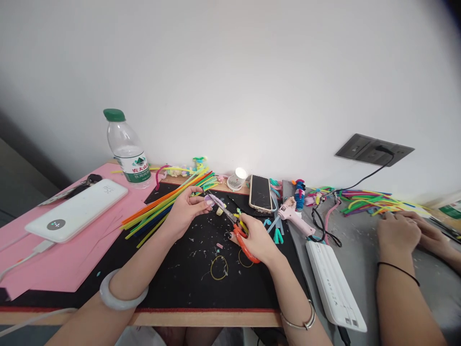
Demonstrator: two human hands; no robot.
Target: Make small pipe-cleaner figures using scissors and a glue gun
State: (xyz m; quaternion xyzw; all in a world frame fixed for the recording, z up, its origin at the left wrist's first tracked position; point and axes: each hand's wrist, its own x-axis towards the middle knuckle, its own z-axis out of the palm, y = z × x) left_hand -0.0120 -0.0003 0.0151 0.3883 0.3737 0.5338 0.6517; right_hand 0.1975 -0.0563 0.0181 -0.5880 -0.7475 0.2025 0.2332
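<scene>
Scissors [230, 217] meet a small purple piece [210, 202] at mid-frame
The left hand [187, 207] pinches the purple piece between its fingertips over the black mat [180, 283]; the right hand [257, 240] grips the scissors by their orange handles, blades slanting up-left towards the piece. Coloured sticks [162, 205] lie just left of centre

— What does the left hand [185, 209] pinch, that lilac bit [210, 202]?
— Too small to tell.
— And the scissors [226, 212]?
— The right hand [257, 240] hides most of their orange handles.
— The co-worker's forearm [399, 298]?
— Cut off at the bottom edge.
</scene>
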